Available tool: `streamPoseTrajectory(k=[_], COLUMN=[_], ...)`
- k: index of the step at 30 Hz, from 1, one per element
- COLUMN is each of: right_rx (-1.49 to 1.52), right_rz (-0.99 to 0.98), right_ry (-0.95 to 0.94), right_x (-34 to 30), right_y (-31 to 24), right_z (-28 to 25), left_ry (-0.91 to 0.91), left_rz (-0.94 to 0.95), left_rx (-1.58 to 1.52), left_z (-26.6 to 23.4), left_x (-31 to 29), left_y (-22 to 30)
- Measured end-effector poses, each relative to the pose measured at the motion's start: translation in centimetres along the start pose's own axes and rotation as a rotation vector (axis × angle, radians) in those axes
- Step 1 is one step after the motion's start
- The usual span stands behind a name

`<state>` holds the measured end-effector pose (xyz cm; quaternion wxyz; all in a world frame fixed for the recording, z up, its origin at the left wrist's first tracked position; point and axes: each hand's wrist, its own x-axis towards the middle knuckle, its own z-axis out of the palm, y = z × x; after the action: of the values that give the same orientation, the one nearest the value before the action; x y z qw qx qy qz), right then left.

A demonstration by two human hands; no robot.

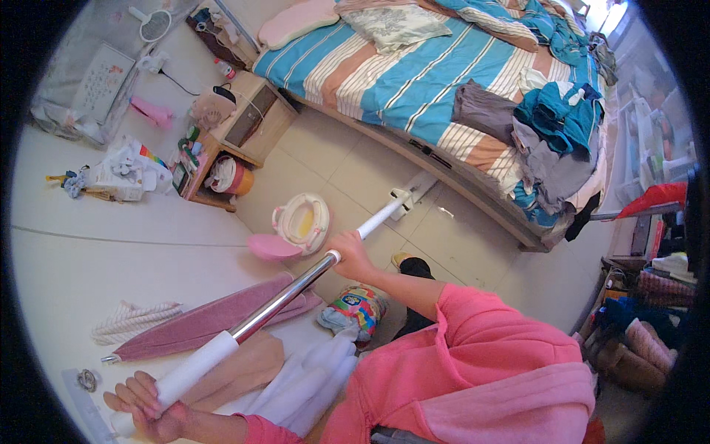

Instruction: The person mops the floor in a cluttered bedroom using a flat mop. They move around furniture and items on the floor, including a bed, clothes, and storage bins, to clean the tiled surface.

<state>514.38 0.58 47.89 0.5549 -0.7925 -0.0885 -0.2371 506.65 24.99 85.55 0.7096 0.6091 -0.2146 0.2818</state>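
A long flat mop with a white and silver pole [285, 296] slants across the view from lower left to the bed. My left hand [148, 407] is closed round the white grip at its upper end. Farther down, my right hand [350, 255] wraps the white lower part of the pole, just past a silver joint. The flat mop head [418, 194] rests on the tiled floor [325, 159] at the bed's lower edge, part of it apparently under the frame. A yellow-toed shoe of mine [401, 259] stands near the pole.
A white potty [301, 222] with a pink lid [274, 247] stands left of the pole. A colourful plastic package [359, 309] lies near my feet. The bed [377, 92] carries rumpled clothes [558, 122]. A wooden nightstand [255, 118] stands at its left. Towels [203, 322] hang along the wall.
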Motion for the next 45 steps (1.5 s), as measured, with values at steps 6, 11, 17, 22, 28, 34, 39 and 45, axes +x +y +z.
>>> streamPoseTrajectory(k=[6, 11, 17, 22, 28, 34, 39, 45], right_rx=[-0.021, -0.107, -0.183, -0.170, -0.051, -0.012, 0.024, -0.026], right_rz=[-0.015, 0.010, 0.023, 0.075, 0.045, -0.042, 0.049, 0.080], right_ry=[0.086, 0.077, 0.170, 0.170, 0.058, 0.178, 0.247, 0.138], right_x=[3.4, 1.7, -4.1, -8.5, -10.9, -7.0, -1.9, -3.4], right_y=[6.5, 9.2, 6.6, 1.1, -5.3, -3.1, 4.6, 5.2], right_z=[1.6, -1.3, -2.8, -2.4, -2.0, -1.7, 1.2, 1.0], left_ry=[0.425, 0.148, -0.039, -0.063, -0.305, -0.184, -0.185, -0.330], left_rz=[-0.004, -0.004, -0.025, -0.023, 0.021, 0.144, -0.021, -0.044], left_rx=[0.024, 0.056, -0.109, -0.145, -0.295, -0.191, 0.148, 0.170], left_z=[5.5, 7.9, 4.9, 0.8, -0.9, 0.5, 4.2, 3.2], left_x=[-4.8, -9.5, -11.2, -10.8, -7.6, -8.5, -10.7, -11.3], left_y=[-2.0, -5.9, -2.9, 1.0, 7.2, 6.5, 1.8, 0.2])
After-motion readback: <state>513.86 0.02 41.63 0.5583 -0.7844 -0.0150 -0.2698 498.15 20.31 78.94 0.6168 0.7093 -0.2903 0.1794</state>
